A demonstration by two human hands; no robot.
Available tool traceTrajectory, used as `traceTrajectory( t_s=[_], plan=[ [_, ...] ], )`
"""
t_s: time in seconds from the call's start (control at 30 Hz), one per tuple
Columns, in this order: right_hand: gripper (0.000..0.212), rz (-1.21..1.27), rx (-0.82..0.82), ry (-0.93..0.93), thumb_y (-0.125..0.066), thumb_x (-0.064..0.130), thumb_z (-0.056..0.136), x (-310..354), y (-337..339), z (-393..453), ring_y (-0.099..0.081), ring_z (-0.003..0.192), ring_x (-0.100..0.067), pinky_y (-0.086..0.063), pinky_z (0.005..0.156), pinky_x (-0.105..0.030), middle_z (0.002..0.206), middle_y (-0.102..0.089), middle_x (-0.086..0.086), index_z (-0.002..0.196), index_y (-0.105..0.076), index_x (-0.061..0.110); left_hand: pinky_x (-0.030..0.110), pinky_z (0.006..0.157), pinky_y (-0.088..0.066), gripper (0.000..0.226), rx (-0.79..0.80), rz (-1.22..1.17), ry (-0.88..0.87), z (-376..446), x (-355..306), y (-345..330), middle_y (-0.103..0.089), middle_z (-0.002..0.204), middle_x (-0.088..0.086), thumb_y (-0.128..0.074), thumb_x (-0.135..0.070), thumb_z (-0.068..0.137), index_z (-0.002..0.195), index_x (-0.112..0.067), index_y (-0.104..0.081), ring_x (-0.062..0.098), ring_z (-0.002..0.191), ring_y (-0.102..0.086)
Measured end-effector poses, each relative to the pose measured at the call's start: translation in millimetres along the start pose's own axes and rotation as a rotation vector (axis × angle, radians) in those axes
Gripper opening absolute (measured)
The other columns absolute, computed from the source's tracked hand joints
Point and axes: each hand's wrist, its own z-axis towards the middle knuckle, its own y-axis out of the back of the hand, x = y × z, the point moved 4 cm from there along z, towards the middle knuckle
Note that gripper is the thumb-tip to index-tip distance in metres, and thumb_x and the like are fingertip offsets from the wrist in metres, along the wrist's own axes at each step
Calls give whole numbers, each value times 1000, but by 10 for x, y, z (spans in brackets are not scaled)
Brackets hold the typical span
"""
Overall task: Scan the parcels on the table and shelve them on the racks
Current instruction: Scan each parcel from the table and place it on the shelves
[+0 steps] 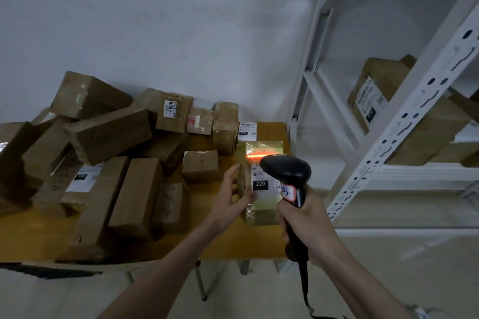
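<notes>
a taped parcel is being scanned at the right end of the table.

the taped cardboard parcel (261, 184) is steadied on the yellow table (274, 129) by the left hand (230, 195), whose fingers are curled round its left edge with the thumb laid on the label; the black handheld scanner (287, 176) is gripped round its handle by the right hand (307, 228). the red scan line (258, 155) is thrown across the top of the label (the "220" block sits lower), so the beam is best kept square along the barcode and the glossy tape tilted off glare. the white rack (388, 142), already holding boxes, stands just to the right.
</notes>
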Motion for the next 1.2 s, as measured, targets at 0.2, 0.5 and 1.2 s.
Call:
traceTrajectory(
  t_s=[0.2, 0.5, 1.2],
  plan=[
    [7, -30, -53, 6, -55, 2, 83, -239, -15, 199, -48, 42, -19, -43, 44, -27, 55, -50, -11, 86, -50, 6, 31, 86, -56, 76, -11, -29, 7, 16, 100, 204, -43, 137, -7, -66, -35, 84, 143, -41, -20, 14, 119, -51],
    [9, -86, -97, -340, -57, 9, 92, -1673, -223, 1500, -48, 51, -23, -42, 52, -35, 61, -51, -13, 89, -52, 2, 15, 76, -54, 68, -58, 7, 51, -152, 92, 878, -46, 125, -17, -64, -30, 88, 140, -39, -21, 0, 110, -51],
    [70, 325, 124, 146, -59, 66, 77, -570, -647, 495, -60, 116, -11, -55, 85, -31, 132, -58, 11, 140, -36, 45, 31, 89, -54, 63, 207, -108, 18, -291, 71, 682, -50, 130, -17, -65, -34, 88, 131, -60, -27, 2, 116, -55]
  ],
)
